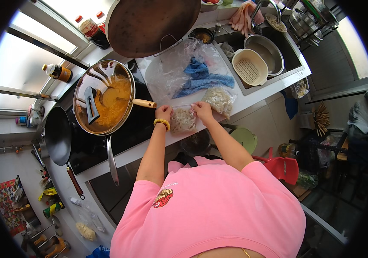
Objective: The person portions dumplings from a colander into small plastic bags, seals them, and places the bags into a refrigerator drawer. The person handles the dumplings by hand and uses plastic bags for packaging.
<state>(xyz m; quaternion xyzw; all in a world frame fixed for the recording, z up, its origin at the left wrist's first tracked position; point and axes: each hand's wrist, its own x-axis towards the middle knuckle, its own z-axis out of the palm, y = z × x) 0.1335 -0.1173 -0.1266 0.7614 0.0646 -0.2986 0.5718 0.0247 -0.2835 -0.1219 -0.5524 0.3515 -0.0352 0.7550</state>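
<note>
A clear zip-top bag [182, 122] of pale food lies at the front edge of the white counter. My left hand [164, 113], with a yellow bead bracelet on the wrist, pinches the bag's top left corner. The top right corner is held between the fingers of my right hand [202, 111]. Just right of that hand sits another filled clear bag [219, 99]. Left of my hands, a pan of orange-yellow food [117, 106] stands on the black cooktop, under a glass lid [84, 77] with a turner-shaped dark piece on it. A wooden handle [144, 103] reaches toward my left hand.
Behind the bags lie a blue towel [203, 79] and crumpled clear plastic [164, 75]. A sink [292, 61] with a cream colander [250, 67] and a metal pot [272, 51] is at right. A black wok [58, 135] stands left; a large round lid or pan [151, 25] leans at the back.
</note>
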